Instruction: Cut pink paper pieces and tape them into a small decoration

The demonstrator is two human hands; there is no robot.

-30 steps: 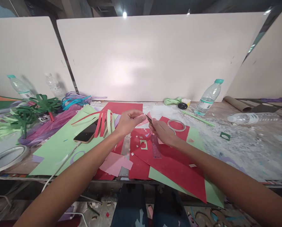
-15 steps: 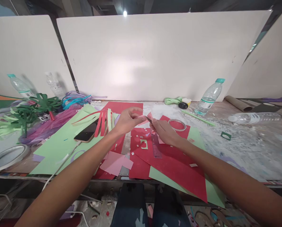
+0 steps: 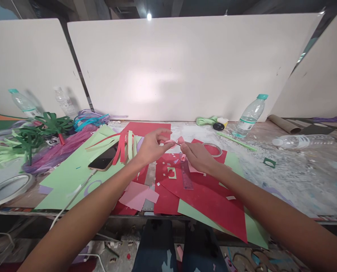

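My left hand (image 3: 154,145) pinches a small piece of pink paper (image 3: 179,140) between thumb and fingers, above the middle of the table. Close on its right, my right hand (image 3: 195,155) has its fingers closed on a thin dark object at the pink paper; what this object is cannot be made out. Below the hands lie red sheets (image 3: 208,192) with small paper scraps and a clear purple ruler (image 3: 186,175). Pink paper pieces (image 3: 136,194) rest nearer the front edge.
A phone (image 3: 103,158) with a cable and red and green strips lie left. Tape rolls (image 3: 10,189) sit far left and beside my right hand. Upright bottle (image 3: 250,117) and lying bottle (image 3: 304,141) are right. White panels (image 3: 185,68) stand behind.
The pink paper between my hands has turned and looks more curled. My right hand's fingers have shifted slightly, and the dark object now looks thinner.
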